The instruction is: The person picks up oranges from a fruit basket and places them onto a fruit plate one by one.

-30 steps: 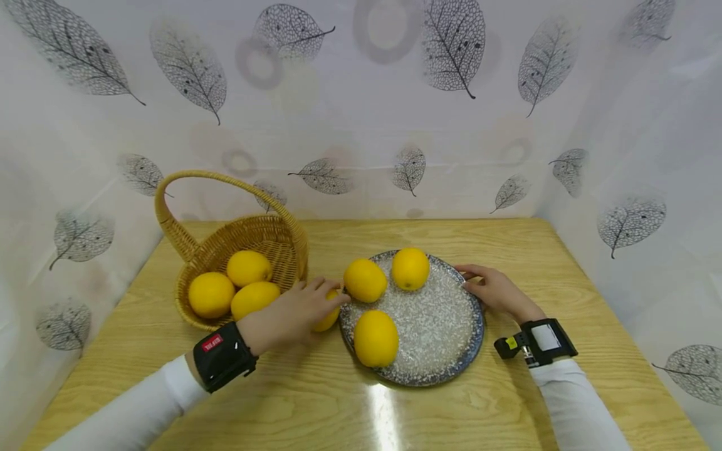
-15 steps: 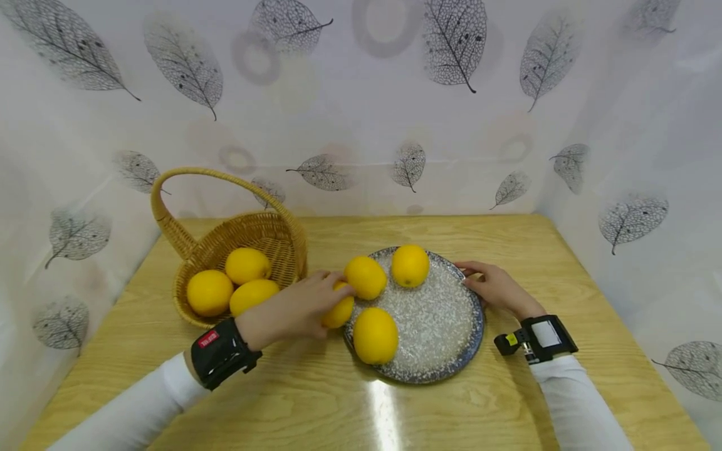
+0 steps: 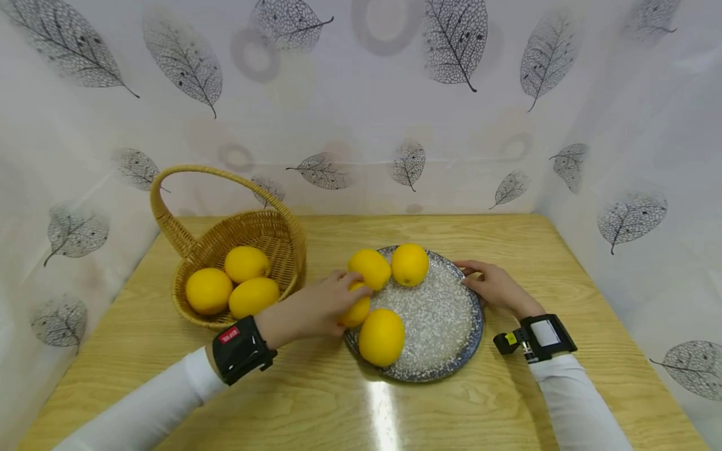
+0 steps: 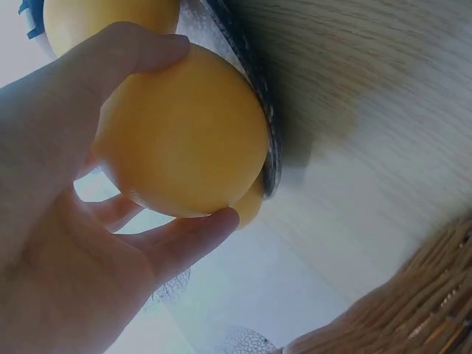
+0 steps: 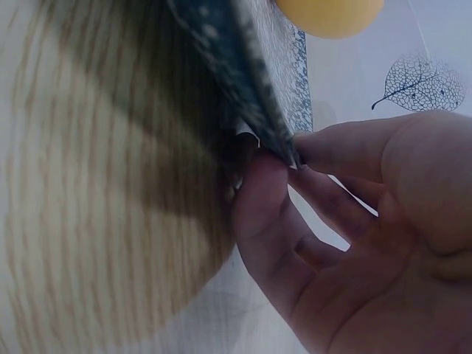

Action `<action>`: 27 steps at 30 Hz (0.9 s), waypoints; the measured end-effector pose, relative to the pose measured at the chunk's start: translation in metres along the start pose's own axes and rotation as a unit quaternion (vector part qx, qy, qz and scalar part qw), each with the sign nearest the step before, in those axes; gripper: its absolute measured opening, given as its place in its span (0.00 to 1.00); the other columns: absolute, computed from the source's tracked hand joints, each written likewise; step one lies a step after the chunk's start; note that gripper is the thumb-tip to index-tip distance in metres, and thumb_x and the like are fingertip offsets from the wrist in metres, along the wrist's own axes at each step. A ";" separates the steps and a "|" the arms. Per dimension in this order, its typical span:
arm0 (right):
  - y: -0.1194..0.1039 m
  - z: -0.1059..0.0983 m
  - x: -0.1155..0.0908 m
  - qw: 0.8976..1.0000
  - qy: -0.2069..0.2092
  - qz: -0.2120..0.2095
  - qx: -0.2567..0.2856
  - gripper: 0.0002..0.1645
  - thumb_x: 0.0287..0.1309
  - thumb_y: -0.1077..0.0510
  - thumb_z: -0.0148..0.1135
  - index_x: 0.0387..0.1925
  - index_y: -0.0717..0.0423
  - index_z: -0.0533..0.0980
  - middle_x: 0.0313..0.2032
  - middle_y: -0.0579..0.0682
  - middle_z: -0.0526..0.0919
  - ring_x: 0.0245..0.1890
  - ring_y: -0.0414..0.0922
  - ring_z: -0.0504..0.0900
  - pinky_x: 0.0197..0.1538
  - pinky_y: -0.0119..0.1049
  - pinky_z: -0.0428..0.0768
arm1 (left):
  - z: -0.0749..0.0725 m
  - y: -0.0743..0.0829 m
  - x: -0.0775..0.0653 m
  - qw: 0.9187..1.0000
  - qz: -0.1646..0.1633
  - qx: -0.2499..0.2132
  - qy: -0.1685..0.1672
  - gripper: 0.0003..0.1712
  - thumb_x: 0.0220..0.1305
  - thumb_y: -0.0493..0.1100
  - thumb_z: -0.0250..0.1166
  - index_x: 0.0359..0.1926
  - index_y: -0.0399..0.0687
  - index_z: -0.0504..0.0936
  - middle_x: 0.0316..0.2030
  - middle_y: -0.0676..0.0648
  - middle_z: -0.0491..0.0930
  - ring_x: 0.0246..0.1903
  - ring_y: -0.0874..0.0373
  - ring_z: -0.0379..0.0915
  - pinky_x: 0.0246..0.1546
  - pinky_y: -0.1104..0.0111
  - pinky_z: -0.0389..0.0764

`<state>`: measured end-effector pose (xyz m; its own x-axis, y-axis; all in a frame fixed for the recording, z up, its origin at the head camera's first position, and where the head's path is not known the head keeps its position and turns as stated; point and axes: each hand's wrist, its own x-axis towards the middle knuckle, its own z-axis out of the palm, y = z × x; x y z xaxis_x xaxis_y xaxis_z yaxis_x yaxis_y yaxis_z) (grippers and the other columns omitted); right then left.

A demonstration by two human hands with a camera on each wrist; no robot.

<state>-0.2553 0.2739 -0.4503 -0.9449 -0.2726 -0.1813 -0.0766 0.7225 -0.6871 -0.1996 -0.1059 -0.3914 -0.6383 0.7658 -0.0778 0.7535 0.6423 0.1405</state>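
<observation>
Leaf-printed white sheeting point(image 3: 350, 106) hangs behind the speckled plate point(image 3: 437, 319) and to either side; I log all positions from that plate. Under it: light wood-grain table point(image 3: 462, 416), with a streak of glare point(image 3: 383, 410) on the plate's near side. Plate has a grey centre and dark blue rim.

Left hand point(image 3: 321, 307), at the plate's left edge: thumb and fingers curled round the held lemon point(image 4: 184, 133), parted only as wide as the fruit. On my left-wrist feed the thumb presses one side, a fingertip the opposite side. Held lemon is at the plate's left rim, between the back-left and front-left fruit; I cannot tell whether its underside touches the plate.

Right hand point(image 3: 497, 289), at the plate's right edge: thumb and forefinger nearly together, pinching the rim between them. Remaining fingers show beyond, with gaps between.

On the plate I count three more: back lemon point(image 3: 410, 264), back-left lemon point(image 3: 369, 268) and front-left lemon point(image 3: 381, 337).

Left of the plate: wicker basket point(image 3: 194, 247) with tall arched handle; three basket lemons point(image 3: 209, 291) visible inside.

Black wrist straps on both arms. Right strap point(image 3: 548, 338), right of the plate, bears a white panel. White sleeves point(image 3: 575, 394) beyond.
</observation>
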 end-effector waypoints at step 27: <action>-0.004 0.002 -0.001 1.000 -0.001 0.005 -0.006 0.29 0.74 0.59 0.53 0.73 0.57 0.66 0.60 0.70 0.76 0.37 0.46 0.81 0.30 0.36 0.83 | 0.008 0.003 0.000 0.999 -0.015 0.024 -0.017 0.46 0.63 0.55 0.72 0.77 0.58 0.62 0.75 0.43 0.61 0.72 0.42 0.63 0.69 0.50 0.74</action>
<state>-0.2538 0.2705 -0.4488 -0.9447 -0.2675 -0.1896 -0.0714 0.7323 -0.6773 -0.1963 -0.1036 -0.3989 -0.6557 0.7463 -0.1143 0.7412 0.6651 0.0909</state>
